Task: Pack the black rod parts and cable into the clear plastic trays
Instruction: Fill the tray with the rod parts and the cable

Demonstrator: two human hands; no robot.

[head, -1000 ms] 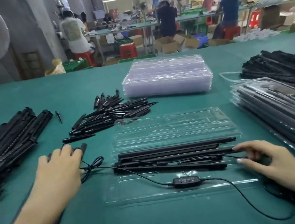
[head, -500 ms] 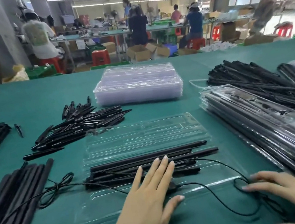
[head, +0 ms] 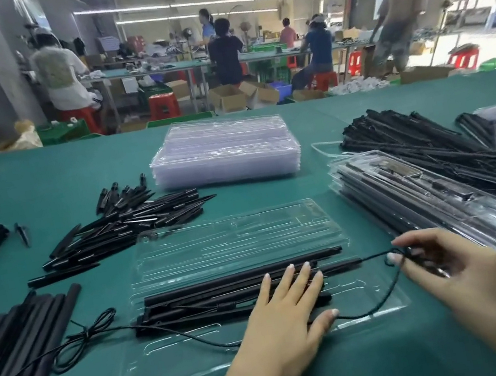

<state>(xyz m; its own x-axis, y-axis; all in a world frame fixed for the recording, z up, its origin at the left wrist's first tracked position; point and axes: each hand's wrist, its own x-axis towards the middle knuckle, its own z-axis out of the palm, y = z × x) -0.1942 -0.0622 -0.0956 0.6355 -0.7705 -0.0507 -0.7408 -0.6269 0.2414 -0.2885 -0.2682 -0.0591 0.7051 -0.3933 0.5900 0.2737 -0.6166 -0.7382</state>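
While my left hand (head: pixel 284 324) presses flat, fingers straight, to steady the rods (head: pixel 213 296) in the tray (head: pixel 178 365), my right hand (head: pixel 447 272) fingers pinch the cable (head: pixel 374 256) to tuck it in.

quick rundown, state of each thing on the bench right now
open tray: lid flipped back, rods loaded
black rods: lying in the tray, pressed by left hand
left hand: flat on the rods
right hand: pinching the cable
cable: loose, trailing off the tray
empty tray stack: untouched
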